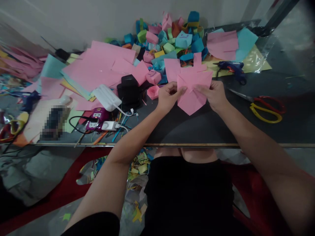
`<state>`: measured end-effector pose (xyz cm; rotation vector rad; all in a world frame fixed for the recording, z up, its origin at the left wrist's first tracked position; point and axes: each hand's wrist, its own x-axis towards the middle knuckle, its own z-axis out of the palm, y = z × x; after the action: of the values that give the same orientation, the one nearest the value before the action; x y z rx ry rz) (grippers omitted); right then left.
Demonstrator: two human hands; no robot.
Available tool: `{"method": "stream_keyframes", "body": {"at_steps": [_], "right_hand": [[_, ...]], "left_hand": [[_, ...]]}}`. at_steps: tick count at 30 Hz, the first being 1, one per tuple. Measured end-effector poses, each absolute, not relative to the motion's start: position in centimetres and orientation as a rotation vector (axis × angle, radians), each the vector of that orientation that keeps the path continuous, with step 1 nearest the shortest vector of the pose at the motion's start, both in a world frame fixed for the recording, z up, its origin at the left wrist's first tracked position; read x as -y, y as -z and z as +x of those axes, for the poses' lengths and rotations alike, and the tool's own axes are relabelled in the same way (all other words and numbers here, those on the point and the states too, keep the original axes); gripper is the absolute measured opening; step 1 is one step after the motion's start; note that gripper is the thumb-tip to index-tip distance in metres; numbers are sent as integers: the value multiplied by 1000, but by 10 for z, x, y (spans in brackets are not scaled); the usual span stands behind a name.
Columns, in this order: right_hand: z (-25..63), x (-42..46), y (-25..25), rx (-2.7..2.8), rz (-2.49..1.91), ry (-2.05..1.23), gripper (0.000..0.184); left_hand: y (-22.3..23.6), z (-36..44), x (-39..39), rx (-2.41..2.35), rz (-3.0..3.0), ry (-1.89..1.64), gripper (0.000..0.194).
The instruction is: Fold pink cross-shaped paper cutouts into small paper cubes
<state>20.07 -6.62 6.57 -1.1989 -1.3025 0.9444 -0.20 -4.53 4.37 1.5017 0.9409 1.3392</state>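
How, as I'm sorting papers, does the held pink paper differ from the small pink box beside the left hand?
The creased pink paper is larger than the pink box. The left hand and right hand hold the paper; the box sits on the table. The paper is fairly flat; the box is hollow. Both are pink.

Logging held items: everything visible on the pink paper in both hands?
The pink paper looks thin and matte, with a broad top edge, a pointed bottom and creases converging near its middle. The left grip pinches its left side, the right grip its right, thumbs on the near face. It's held over the dark tabletop; contact there is unclear.
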Motion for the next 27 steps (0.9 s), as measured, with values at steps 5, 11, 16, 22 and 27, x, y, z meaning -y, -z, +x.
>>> {"method": "stream_keyframes", "body": {"at_steps": [5,11,16,22,27], "right_hand": [[199,67,-64,1299,-1261,-886,35],[201,66,-62,1339,-1235,-870,49],[205,63,-57,1412,-1279,-806,47],[207,62,-57,1428,-1294,-799,54],[207,63,-57,1496,-1276,-836,53]], "left_hand": [[-42,1,47,-880,1431,-1273,42],[-40,3,48,-838,1399,-1242,48],[-42,3,48,-943,1360,-1221,36],[-45,3,49,-954,1357,-1213,31],[-43,3,50,-914,1352,-1208,39]]}}
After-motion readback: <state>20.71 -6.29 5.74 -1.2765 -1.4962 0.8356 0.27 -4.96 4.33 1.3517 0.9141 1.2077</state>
